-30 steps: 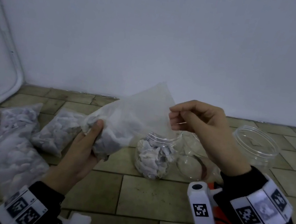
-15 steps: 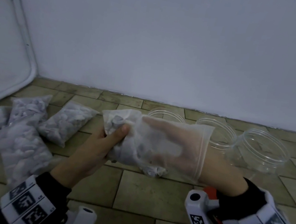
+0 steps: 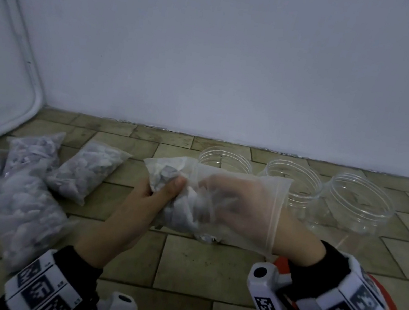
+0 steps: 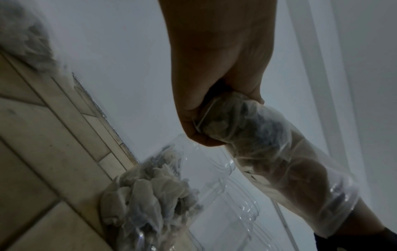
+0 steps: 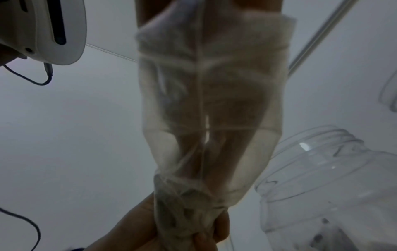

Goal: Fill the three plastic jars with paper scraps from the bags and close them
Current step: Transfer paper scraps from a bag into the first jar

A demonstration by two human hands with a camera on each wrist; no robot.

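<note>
The left hand (image 3: 148,201) grips the closed bottom end of a translucent bag (image 3: 233,199), thumb and fingers curled round the bunched plastic and the paper scraps (image 3: 184,210) packed there. The right hand (image 3: 240,208) is pushed wrist-deep through the bag's open mouth; how its fingers lie is too veiled by the plastic to tell, though they seem to reach toward the scraps at the far end. Just below and beyond the two hands stands the first jar (image 3: 225,158), mostly hidden in the head view; the left wrist view shows it already holding a good heap of scraps. To the right of the right hand stand the second jar (image 3: 298,180) and the third jar (image 3: 359,203), both open and apparently bare inside. Well to the left of the left hand lie the full bags (image 3: 33,181) on the tiled floor (image 3: 207,267). The step in hand looks like scooping the last scraps out of this bag for the first jar. The next move calls for a firm handful, drawn out without the bag turning inside out, then dropped squarely into the jar's mouth below. No lid is clearly seen.
</note>
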